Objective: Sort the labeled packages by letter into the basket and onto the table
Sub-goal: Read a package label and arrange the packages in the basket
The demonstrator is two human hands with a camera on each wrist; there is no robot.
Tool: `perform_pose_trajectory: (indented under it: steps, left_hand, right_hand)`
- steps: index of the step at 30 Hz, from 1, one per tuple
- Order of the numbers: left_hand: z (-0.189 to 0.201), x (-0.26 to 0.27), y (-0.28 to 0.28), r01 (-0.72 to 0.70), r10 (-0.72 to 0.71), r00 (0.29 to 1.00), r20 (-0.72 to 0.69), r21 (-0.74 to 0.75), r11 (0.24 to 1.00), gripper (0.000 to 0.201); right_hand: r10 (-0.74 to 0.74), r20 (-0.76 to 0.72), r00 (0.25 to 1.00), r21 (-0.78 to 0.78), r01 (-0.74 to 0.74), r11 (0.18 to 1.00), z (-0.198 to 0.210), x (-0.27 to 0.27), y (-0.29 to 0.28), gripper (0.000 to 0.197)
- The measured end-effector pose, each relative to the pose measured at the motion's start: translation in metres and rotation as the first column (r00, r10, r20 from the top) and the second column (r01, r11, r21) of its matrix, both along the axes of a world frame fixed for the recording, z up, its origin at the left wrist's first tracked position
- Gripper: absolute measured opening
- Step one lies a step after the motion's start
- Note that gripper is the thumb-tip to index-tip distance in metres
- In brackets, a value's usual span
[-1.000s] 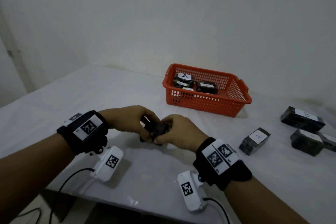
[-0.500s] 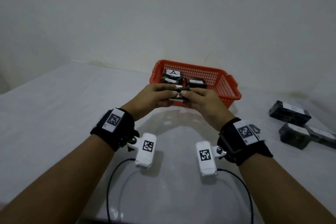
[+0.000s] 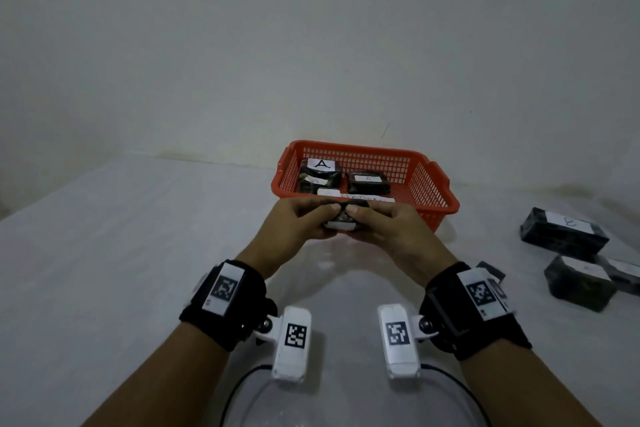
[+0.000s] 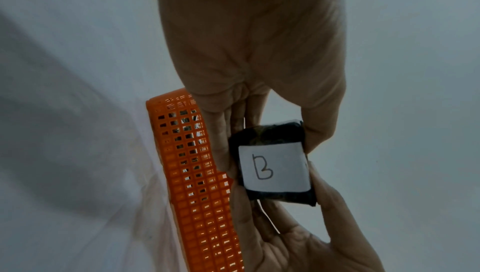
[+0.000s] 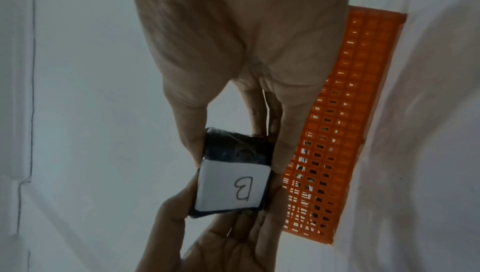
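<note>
Both hands hold one small black plastic-wrapped package w/ a white paper label (image 4: 272, 163) marked "B", raised just in front of the near wall of the orange-red plastic mesh basket (image 3: 429, 184). Left hand (image 3: 294, 229) pinches one end, thumb on the near side & fingers on the far side; right hand (image 3: 388, 232) pinches the other end the same way. From the head cam the package is mostly hidden behind thumbs & knuckles; only a dark sliver and a pale edge show, label letter not readable there. Both wrist cams show the "B" label clearly, facing down toward the white cloth-covered table (image 3: 138, 253).

Inside the basket: a black wrapped package w/ "A" label (image 3: 320, 168) at back left, a second black package w/ "A" label (image 3: 369, 182) beside it to the right. More white labels lie nearer the front, partly blocked by the hands; letters there can't be made out.

On the table, right side, well apart from the basket: a black wrapped block w/ a white label (image 3: 564, 230), letter too faint to be sure of, and a nearer black block (image 3: 580, 282) w/ label unreadable. Behind that one another dark package (image 3: 623, 274) is cut off by the frame edge. A small dark corner (image 3: 491, 270) peeks out behind the right wrist strap, rest hidden.
</note>
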State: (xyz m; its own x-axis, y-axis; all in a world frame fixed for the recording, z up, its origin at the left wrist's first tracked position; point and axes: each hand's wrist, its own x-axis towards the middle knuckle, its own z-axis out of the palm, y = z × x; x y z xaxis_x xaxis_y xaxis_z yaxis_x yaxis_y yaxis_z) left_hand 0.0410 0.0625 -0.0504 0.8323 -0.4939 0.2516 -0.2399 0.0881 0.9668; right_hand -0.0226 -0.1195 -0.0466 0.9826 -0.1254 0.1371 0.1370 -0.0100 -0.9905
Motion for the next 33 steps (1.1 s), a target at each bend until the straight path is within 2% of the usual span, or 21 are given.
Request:
perform_pose_trajectory:
  steps: [3, 7, 11, 14, 19, 22, 27, 33]
  left_hand:
    - [-0.003, 0.001, -0.001, 0.001, -0.001, 1.0, 0.002, 0.006, 1.0, 0.026]
    - [-0.006, -0.004, -0.006, 0.089, -0.089, 0.996, -0.023, 0.031, 0.996, 0.028]
    - [-0.006, -0.009, -0.012, 0.017, -0.018, 0.999, 0.037, 0.024, 1.0, 0.025]
    - [-0.007, -0.011, -0.013, 0.013, -0.014, 0.998, 0.056, 0.029, 1.0, 0.023]
    - [-0.009, -0.013, -0.01, 0.094, -0.094, 0.996, -0.011, -0.022, 0.995, 0.023]
    - [-0.011, -0.014, -0.01, 0.092, -0.097, 0.994, -0.057, -0.08, 0.992, 0.023]
    - [-0.015, -0.014, -0.013, 0.013, -0.015, 1.0, -0.023, -0.072, 0.997, 0.025]
    - [-0.013, -0.016, -0.01, 0.081, -0.083, 0.996, -0.029, -0.048, 0.996, 0.021]
  right_hand:
    - [0.014, -0.042, 0.999, 0.041, -0.012, 0.999, -0.003, -0.001, -0.005, 0.026]
    - [-0.051, -0.005, 0.999, 0.01, 0.051, 0.999, -0.009, -0.002, -0.009, 0.022]
    - [-0.078, 0.013, 0.997, 0.025, 0.078, 0.997, -0.012, -0.004, -0.012, 0.024]
    - [-0.04, 0.01, 0.999, 0.003, 0.04, 0.999, -0.013, -0.007, -0.013, 0.025]
    - [-0.065, 0.065, 0.996, 0.002, 0.065, 0.998, -0.015, -0.009, -0.009, 0.021]
    - [-0.099, 0.087, 0.991, 0.01, 0.099, 0.995, -0.016, -0.009, -0.005, 0.02]
    - [-0.07, 0.049, 0.996, -0.002, 0.071, 0.997, -0.015, -0.01, -0.002, 0.022]
    - [-0.076, 0.065, 0.995, -0.016, 0.078, 0.997, -0.018, -0.011, 0.002, 0.027]
